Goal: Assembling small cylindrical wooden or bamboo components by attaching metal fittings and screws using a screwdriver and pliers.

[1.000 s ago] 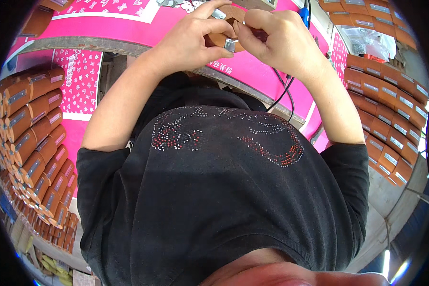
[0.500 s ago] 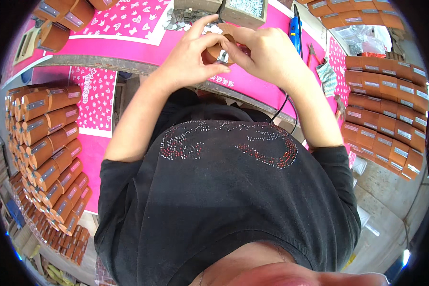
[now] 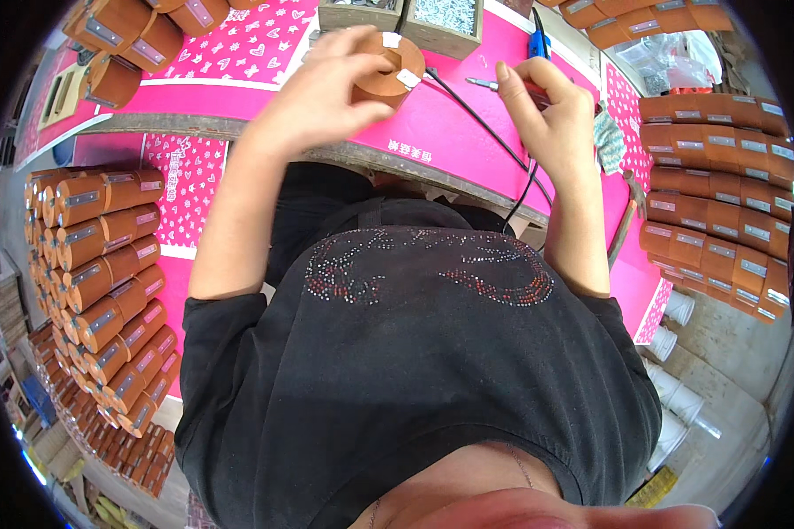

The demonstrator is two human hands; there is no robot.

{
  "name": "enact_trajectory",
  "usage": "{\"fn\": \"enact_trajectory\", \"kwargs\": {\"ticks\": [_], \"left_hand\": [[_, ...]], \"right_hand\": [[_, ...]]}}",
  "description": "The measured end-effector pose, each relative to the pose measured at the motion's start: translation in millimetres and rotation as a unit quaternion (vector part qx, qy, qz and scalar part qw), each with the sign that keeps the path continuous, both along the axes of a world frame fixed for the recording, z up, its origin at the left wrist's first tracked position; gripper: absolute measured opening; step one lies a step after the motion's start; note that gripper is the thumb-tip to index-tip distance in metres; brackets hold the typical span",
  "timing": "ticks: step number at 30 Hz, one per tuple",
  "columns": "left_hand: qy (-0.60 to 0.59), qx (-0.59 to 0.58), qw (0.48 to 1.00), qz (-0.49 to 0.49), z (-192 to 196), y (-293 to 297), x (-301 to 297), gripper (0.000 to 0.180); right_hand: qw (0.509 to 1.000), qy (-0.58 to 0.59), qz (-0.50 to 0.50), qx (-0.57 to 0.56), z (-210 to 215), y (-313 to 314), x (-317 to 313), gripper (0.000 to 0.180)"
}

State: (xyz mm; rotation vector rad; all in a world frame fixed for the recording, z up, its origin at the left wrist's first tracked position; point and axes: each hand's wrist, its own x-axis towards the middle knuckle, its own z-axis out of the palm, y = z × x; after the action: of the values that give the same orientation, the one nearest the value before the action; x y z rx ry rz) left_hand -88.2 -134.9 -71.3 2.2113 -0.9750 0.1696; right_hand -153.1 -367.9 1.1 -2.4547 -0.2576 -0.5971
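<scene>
My left hand (image 3: 322, 93), smeared by motion, has its thumb and fingers around the left side of a round brown wooden block (image 3: 388, 85). Two small whitish pieces sit on top of the block, a light metal plate (image 3: 408, 78) at the near edge and another (image 3: 391, 40) at the far edge. To the right, my right hand (image 3: 551, 110) is raised over the pink table, its fingers closed around a screwdriver (image 3: 483, 84) whose metal tip points left. Most of its reddish handle is hidden in the palm. The screwdriver is apart from the block.
Open boxes of small metal parts (image 3: 447, 16) stand beyond the block. A blue tool (image 3: 538, 44) and a black cable (image 3: 476, 113) lie by my right hand. A glove (image 3: 608, 141) and hammer (image 3: 628, 207) are farther right. Stacked brown blocks (image 3: 106, 291) (image 3: 715, 212) flank me.
My hands have parted. The right one moved right and away from the block, showing the screwdriver. The block has moved slightly left and away from me, with my left hand still at it.
</scene>
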Motion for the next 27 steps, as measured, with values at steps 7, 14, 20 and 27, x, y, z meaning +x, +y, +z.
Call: {"fn": "enact_trajectory", "kwargs": {"ticks": [7,14,20,27], "left_hand": [[-0.039,-0.154,0.976,0.148,-31,-44,-19,0.029],[0.139,-0.216,0.965,-0.053,-34,-34,-12,0.023],[0.165,-0.227,0.958,-0.054,-37,-32,-13,0.023],[0.185,-0.243,0.949,-0.071,-34,-32,-17,0.026]], "right_hand": [[0.999,0.031,0.014,-0.03,-13,13,6,0.025],[0.995,0.069,0.059,-0.049,-22,18,14,0.024],[0.992,0.089,0.058,-0.073,-25,25,17,0.021],[0.989,0.087,0.076,-0.089,-21,26,12,0.019]]}}
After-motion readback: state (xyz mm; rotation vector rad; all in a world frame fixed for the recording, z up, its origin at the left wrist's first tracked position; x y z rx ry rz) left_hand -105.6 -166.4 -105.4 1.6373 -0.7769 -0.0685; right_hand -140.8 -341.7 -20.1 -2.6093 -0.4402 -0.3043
